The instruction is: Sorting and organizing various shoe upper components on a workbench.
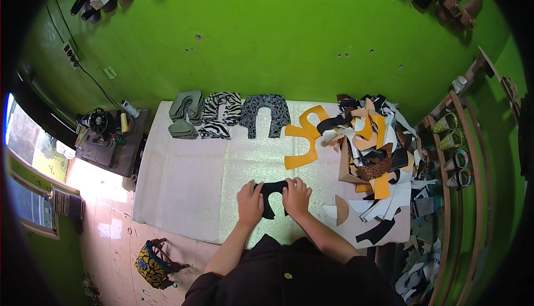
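Observation:
Close to the table's near edge, a black U-shaped cut piece (273,187), of cloth or leather, is held between my two hands with its open end toward me. My left hand (250,201) grips its left side, fingers closed at the upper corner. My right hand (296,196) pinches the opposite upper corner. Part of the right leg is hidden by that hand. Beyond them lie yellow cut pieces (301,153), apart from both hands. Along the wall edge are grey-green pieces (186,106), zebra-striped pieces (221,103) and dark patterned U-shaped pieces (263,105).
A cardboard box (346,164) overflows with mixed scraps at the table's (178,189) right, more scraps spilling beside it. A sewing machine table (114,153) stands left. On the right is a wooden rack (453,206) with sandals; below left, a patterned stool (153,264).

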`<state>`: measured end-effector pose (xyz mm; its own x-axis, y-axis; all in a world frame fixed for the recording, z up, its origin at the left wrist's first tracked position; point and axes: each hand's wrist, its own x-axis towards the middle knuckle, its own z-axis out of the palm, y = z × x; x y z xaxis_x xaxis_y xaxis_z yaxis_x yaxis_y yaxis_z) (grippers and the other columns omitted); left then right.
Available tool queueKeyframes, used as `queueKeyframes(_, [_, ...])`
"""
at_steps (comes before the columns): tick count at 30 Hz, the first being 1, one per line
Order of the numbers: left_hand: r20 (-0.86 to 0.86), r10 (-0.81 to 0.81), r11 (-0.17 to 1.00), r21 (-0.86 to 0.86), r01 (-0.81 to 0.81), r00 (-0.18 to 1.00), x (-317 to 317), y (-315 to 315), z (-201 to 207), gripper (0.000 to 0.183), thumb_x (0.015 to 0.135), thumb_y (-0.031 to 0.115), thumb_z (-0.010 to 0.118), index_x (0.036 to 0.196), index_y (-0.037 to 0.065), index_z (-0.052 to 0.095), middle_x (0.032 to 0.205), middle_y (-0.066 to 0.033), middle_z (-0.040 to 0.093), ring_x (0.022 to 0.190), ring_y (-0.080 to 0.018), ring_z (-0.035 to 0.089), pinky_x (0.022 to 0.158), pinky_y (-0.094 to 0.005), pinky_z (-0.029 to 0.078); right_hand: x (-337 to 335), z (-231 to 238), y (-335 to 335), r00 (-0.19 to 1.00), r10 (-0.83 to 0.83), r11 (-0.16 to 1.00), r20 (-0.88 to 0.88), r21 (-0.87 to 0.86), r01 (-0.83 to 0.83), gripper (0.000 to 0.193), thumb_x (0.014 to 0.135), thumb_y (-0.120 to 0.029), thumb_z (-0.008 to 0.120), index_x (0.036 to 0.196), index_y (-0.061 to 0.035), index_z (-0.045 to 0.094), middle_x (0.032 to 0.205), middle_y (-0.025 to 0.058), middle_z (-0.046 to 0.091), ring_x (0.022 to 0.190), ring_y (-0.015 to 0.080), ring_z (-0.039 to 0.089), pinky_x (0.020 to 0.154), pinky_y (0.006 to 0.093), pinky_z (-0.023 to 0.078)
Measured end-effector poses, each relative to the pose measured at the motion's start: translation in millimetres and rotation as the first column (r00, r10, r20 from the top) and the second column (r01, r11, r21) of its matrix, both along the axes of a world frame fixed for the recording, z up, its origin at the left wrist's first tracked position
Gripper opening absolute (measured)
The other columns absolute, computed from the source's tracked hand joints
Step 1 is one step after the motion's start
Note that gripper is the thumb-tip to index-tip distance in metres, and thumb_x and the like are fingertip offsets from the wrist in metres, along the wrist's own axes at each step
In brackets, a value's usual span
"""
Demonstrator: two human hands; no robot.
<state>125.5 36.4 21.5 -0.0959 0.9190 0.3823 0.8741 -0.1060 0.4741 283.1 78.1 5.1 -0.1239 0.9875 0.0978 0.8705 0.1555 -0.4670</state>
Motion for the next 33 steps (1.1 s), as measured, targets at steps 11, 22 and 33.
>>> queueKeyframes(11, [-0.03, -0.217, 0.959, -0.192, 0.208, 0.976, 9, 12, -39, 0.048, 0.08, 0.008, 0.052, 0.125, -0.006, 0.041, 0.129, -0.024, 0.042, 0.12, -0.0413, 0.038, 0.1, -0.0437, 0.031, 2, -21, -12, 0.958, 0.239, 0.969, 0.157, 0.022, -0.245, 0.047, 0.088, -0.026, 0.047, 0.133, -0.0176, 0.038, 0.138, 0.0114, 0.036, 0.129, 0.0285, 0.033, 0.098, 0.0615, 0.02])
queueKeyframes(22, [-0.151, -0.154, 0.932, -0.35, 0.093, 0.976, 26, 4, -12, 0.053, 0.09, 0.028, 0.04, 0.138, 0.006, 0.029, 0.142, -0.0128, 0.031, 0.133, -0.0293, 0.026, 0.105, -0.0561, 0.016, 5, -1, -24, 0.974, 0.193, 0.979, 0.119, 0.041, -0.199, 0.053, 0.09, -0.036, 0.042, 0.138, -0.0146, 0.031, 0.144, 0.0094, 0.029, 0.133, 0.0251, 0.026, 0.1, 0.0629, 0.016])
queueKeyframes(33, [-0.017, -0.177, 0.9, -0.408, 0.155, 0.984, 36, 7, -11, 0.046, 0.091, 0.027, 0.039, 0.132, 0.008, 0.04, 0.135, -0.0077, 0.043, 0.128, -0.0253, 0.035, 0.103, -0.0624, 0.013, 33, 21, -29, 0.961, 0.276, 0.96, -0.013, -0.043, -0.276, 0.046, 0.089, -0.031, 0.045, 0.13, -0.0116, 0.039, 0.14, 0.0113, 0.033, 0.13, 0.0269, 0.03, 0.101, 0.0595, 0.019])
